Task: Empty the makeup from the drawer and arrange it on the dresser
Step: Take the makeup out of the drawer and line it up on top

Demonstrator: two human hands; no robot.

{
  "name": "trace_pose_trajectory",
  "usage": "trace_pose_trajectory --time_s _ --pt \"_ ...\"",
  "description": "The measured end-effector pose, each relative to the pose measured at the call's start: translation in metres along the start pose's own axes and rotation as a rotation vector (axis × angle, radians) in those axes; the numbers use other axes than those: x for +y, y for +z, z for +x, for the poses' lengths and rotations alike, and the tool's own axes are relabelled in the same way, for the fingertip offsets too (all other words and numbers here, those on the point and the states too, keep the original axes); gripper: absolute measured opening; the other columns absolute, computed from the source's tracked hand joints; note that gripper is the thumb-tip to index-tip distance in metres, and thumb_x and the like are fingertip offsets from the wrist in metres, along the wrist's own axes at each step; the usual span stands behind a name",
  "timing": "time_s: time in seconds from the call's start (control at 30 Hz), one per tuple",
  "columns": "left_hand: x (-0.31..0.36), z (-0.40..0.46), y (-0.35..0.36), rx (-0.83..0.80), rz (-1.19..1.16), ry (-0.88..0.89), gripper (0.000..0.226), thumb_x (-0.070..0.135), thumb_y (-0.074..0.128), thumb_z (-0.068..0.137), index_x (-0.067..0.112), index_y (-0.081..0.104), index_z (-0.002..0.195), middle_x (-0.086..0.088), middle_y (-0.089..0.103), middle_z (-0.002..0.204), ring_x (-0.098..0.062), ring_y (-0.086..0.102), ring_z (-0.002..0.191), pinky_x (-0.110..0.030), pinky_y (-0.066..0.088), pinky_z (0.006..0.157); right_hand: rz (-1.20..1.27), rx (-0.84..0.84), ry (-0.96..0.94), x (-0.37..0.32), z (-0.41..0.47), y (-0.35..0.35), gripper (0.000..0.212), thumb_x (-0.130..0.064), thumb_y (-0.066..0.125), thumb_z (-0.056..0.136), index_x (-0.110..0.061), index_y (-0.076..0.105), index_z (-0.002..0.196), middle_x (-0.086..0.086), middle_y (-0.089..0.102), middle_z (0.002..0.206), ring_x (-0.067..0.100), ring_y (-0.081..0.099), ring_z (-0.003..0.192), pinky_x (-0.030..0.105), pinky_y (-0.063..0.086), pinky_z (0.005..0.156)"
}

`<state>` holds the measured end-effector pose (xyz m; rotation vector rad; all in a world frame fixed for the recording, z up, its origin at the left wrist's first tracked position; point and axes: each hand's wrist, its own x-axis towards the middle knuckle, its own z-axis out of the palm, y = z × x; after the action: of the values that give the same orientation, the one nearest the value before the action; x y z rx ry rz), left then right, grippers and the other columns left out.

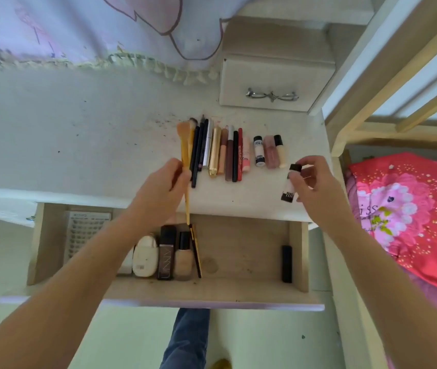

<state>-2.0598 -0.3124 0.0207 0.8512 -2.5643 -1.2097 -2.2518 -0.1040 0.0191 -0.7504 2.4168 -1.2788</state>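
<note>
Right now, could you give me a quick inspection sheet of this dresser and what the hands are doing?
Surface: dresser top, pale, speckled with dark marks.
Job's things: row of makeup laid side by side on top; open drawer holds foundation bottles, a black tube, a white case.
Clutter: lash tray in the drawer's left end.
Hands: left hand holds a yellow-handled brush; right hand pinches a small black-capped bottle.
Cables: nothing seen.
Surroundings: small drawer box, fringed cloth, red fabric, wooden rails.
</note>
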Motion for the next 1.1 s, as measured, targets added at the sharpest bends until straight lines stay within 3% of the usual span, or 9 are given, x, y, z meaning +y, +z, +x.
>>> trace_pose_trajectory --time_s 0.17,0.33,0.53,0.63,0.7,0.8,0.87,0.93,1.1 --pt "-0.022 0.088 -0.018 0.098 0.324 -0.181 0.027 0.033 0.033 0.099 0.016 0.043 0.081 0.000 0.050 0.067 -0.014 0.047 0.056 -0.027 0.029 0.048 -0.258 0.076 0.046 0.010 0.078 0.000 0.016 -0.021 0.048 0.094 -0.013 0.048 0.108 0.003 0.059 0.081 0.015 0.055 0.068 0.027 0.040 0.060" --pt "-0.047 0.112 0.005 0.078 0.592 -0.153 0.033 0.036 0.033 0.098 0.011 0.048 0.082 -0.005 0.050 0.074 -0.022 0.048 0.066 -0.031 0.035 0.054 -0.397 0.053 0.088 0.033 0.106 0.012 0.026 -0.024 0.050 0.093 -0.007 0.051 0.113 0.007 0.056 0.087 0.022 0.053 0.078 0.030 0.039 0.067" --pt "-0.053 0.100 0.006 0.145 0.476 -0.043 0.029 0.037 0.036 0.097 0.015 0.047 0.083 0.001 0.045 0.074 -0.019 0.044 0.072 -0.030 0.032 0.059 -0.351 0.136 0.091 0.030 0.090 0.011 0.030 -0.033 0.049 0.095 -0.010 0.053 0.114 0.002 0.058 0.089 0.016 0.055 0.078 0.028 0.042 0.072" --pt "-0.047 0.068 0.008 0.213 0.292 0.001 0.021 0.032 0.038 0.096 0.017 0.046 0.083 0.006 0.045 0.070 -0.011 0.044 0.061 -0.022 0.032 0.054 -0.297 0.220 0.039 0.025 0.046 0.002 0.017 -0.025 0.046 0.094 -0.014 0.058 0.100 -0.001 0.061 0.084 0.013 0.058 0.071 0.023 0.042 0.067" --pt "-0.045 0.028 0.017 0.232 0.167 0.072 0.015 0.028 0.039 0.094 0.022 0.045 0.081 0.012 0.044 0.065 -0.003 0.044 0.055 -0.015 0.032 0.052 -0.270 0.212 0.008 0.026 0.000 0.004 0.014 -0.023 0.044 0.091 -0.020 0.057 0.089 -0.009 0.058 0.071 0.004 0.056 0.066 0.011 0.039 0.062" --pt "-0.054 -0.038 0.049 0.031 0.041 0.078 0.010 0.029 0.043 0.091 0.029 0.048 0.083 0.014 0.048 0.061 -0.002 0.051 0.054 -0.015 0.041 0.049 -0.395 -0.018 0.082 0.046 -0.066 0.022 0.011 -0.018 0.049 0.093 -0.018 0.057 0.086 -0.005 0.059 0.071 0.006 0.055 0.063 0.015 0.036 0.057" --pt "-0.065 -0.067 0.078 -0.169 0.099 0.005 0.007 0.028 0.045 0.094 0.029 0.051 0.091 0.012 0.054 0.067 -0.001 0.053 0.058 -0.022 0.045 0.053 -0.636 -0.321 0.205 0.069 -0.089 0.038 0.017 -0.015 0.045 0.096 -0.012 0.056 0.109 0.009 0.059 0.105 0.021 0.060 0.078 0.025 0.041 0.068" --pt "-0.076 -0.077 0.103 -0.292 0.194 -0.136 0.015 0.027 0.045 0.096 0.022 0.051 0.109 0.005 0.061 0.078 -0.008 0.058 0.066 -0.034 0.051 0.062 -0.814 -0.521 0.350 0.085 -0.096 0.049 0.035 -0.009 0.042 0.096 -0.008 0.040 0.130 0.013 0.040 0.132 0.028 0.060 0.094 0.029 0.042 0.075" --pt "-0.088 -0.055 0.133 -0.265 0.385 -0.377 0.029 0.024 0.040 0.097 0.005 0.045 0.118 -0.012 0.064 0.092 -0.029 0.063 0.080 -0.036 0.047 0.060 -0.980 -0.614 0.368 0.091 -0.089 0.071 0.046 -0.003 0.044 0.092 0.001 0.031 0.137 0.021 0.028 0.142 0.032 0.051 0.116 0.031 0.048 0.086"
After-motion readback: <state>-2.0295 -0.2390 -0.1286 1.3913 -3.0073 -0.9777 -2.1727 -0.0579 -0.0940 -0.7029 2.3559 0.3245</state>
